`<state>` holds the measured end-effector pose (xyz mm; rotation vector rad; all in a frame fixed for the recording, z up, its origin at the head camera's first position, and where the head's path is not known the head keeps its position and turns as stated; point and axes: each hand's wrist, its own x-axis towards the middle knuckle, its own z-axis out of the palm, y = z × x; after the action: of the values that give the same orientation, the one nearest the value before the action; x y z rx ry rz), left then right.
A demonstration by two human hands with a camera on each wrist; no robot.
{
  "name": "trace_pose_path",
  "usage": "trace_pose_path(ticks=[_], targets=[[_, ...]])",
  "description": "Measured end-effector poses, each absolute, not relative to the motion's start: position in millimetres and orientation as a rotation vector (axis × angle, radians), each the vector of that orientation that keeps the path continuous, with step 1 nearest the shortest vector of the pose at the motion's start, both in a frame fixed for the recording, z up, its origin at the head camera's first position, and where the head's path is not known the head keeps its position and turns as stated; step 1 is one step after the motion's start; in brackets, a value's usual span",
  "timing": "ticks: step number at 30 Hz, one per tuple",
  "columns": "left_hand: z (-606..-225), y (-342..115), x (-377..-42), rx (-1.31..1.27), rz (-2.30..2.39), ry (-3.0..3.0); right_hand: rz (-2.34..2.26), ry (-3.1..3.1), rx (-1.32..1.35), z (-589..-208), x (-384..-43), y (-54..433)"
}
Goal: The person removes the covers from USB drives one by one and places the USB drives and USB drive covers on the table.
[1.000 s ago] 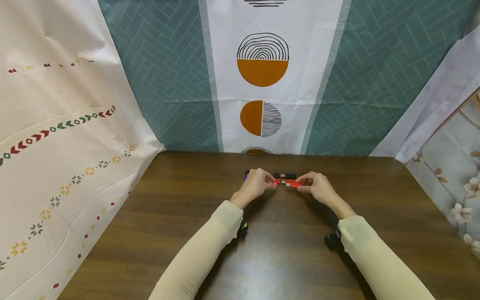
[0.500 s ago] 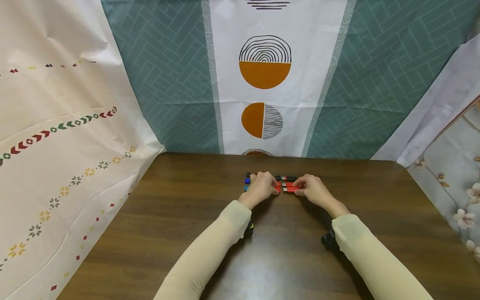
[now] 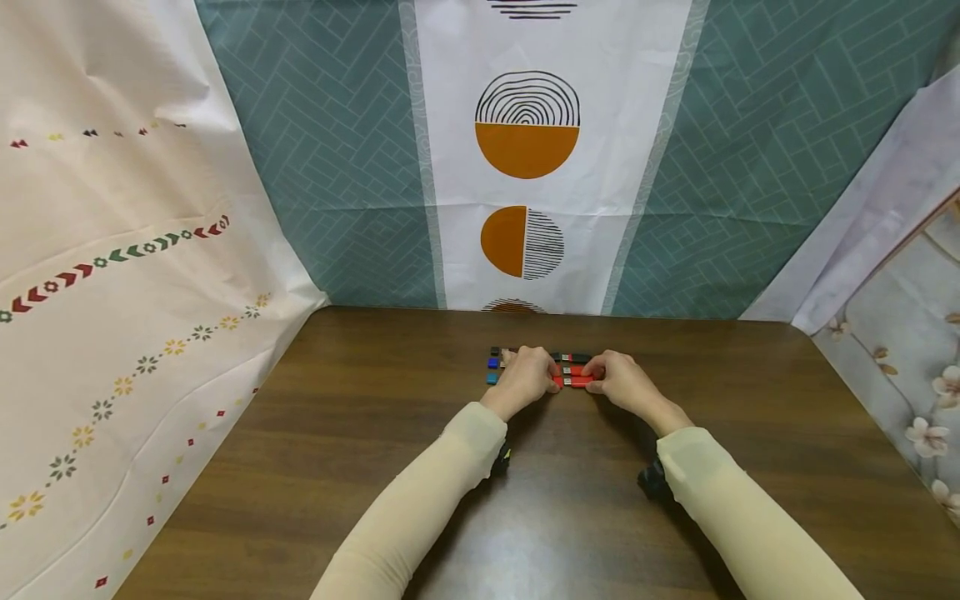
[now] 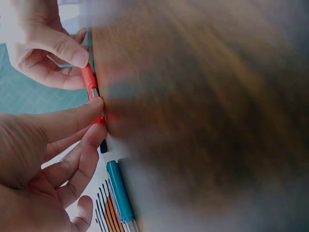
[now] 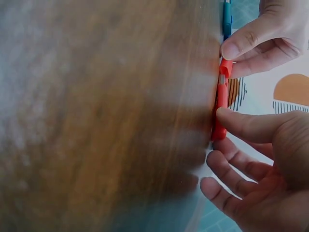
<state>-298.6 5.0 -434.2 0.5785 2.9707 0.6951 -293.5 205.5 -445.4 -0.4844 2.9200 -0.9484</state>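
A red USB flash drive lies on the table, its metal plug showing at one end. My right hand pinches the drive's body, with the thumb along the near side. Facing the plug is a small red cap, pinched between the thumb and finger of my left hand. In the left wrist view, cap and plug sit end to end, partly covered by the left fingertips. Just behind, a second red USB flash drive lies parallel, and behind that a black one.
Left of my left hand, a black cap, a blue cap and a teal cap stand in a column, their other parts hidden by the hand. The wooden table ends at a patterned cloth behind.
Both hands have come slightly toward me, from the second red drive's row to the front red drive and its cap. The blue and teal caps at left have come into view.
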Motion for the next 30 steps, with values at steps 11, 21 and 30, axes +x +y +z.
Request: trace_pose_path(ticks=[11, 21, 30], targets=[[-436.4, 4.1, -299.3, 0.587, 0.716, 2.970, -0.925, 2.923, -0.465, -445.0, -291.6, 206.3], [-436.0, 1.2, -298.1, 0.603, 0.737, 2.945, -0.927, 2.910, -0.467, -444.6, -292.1, 205.4], [-434.7, 0.3, -297.5, 0.601, 0.767, 2.931, -1.002, 2.869, -0.467, -445.9, -295.4, 208.5]])
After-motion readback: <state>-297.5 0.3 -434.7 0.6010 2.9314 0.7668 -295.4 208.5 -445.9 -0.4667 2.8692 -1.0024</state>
